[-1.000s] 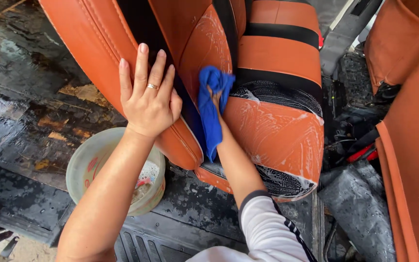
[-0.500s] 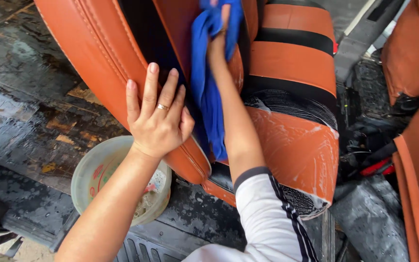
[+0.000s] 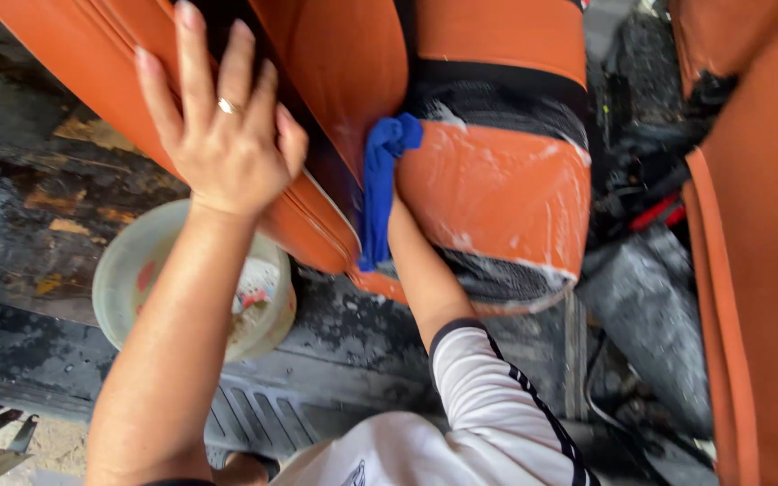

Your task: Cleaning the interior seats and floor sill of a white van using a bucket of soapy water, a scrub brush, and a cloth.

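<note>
Below the seat (image 3: 497, 180), a bucket (image 3: 128, 270) crowds the wet floor (image 3: 20, 198). Left hand (image 3: 218, 135) lies spread-fingered on the bolster; right hand, mostly hidden, presses the cloth (image 3: 378, 189) into the seat crease, finger state indiscernible.

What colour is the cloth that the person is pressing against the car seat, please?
The cloth is bright blue, seen in the head view.

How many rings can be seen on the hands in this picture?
1. The ring sits on a finger of the left hand, pressed against the orange seat. The right hand is hidden behind the blue cloth, so more may exist.
</note>
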